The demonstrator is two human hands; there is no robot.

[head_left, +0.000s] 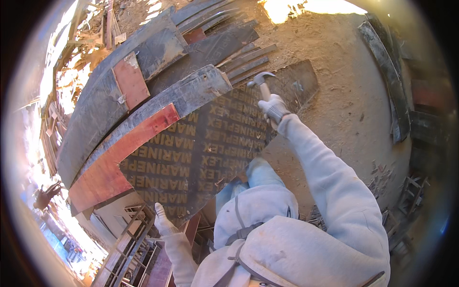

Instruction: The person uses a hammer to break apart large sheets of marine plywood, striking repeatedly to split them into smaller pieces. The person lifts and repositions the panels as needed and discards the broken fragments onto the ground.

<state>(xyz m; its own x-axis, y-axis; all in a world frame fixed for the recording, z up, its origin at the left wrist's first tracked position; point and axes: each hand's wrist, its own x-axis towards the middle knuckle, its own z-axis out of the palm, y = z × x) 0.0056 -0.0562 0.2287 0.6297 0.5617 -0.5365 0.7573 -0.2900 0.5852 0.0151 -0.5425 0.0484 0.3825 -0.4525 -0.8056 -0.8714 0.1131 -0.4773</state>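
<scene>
- The hammer [262, 86] is held in the right hand [274, 108], gloved and closed around the wooden handle; the metal head is carried just beyond the grip, seen over the far part of the dark board. Whether the board is touched by it cannot be told.
- The dark board [186, 158], marked with rows of yellow lettering, is spread below and to the left of the hammer grip; its far corner is seen to the right of the hammer head.
- The left hand [164, 223] is placed beside the board's near edge, with the thumb raised; whether the edge is gripped by its fingers cannot be told.
- Well left of the hammer grip, the board's far-left side is bordered by a red strip [98, 185], and beyond that by grey planks [198, 86].
- Progress is judged only in part: the hammer is already in hand and the board is within its reach. No nail can be made out, so neither finished nor remaining fastening or loosening can be counted; the board is seen as one broad sheet, apparently not broken up.
</scene>
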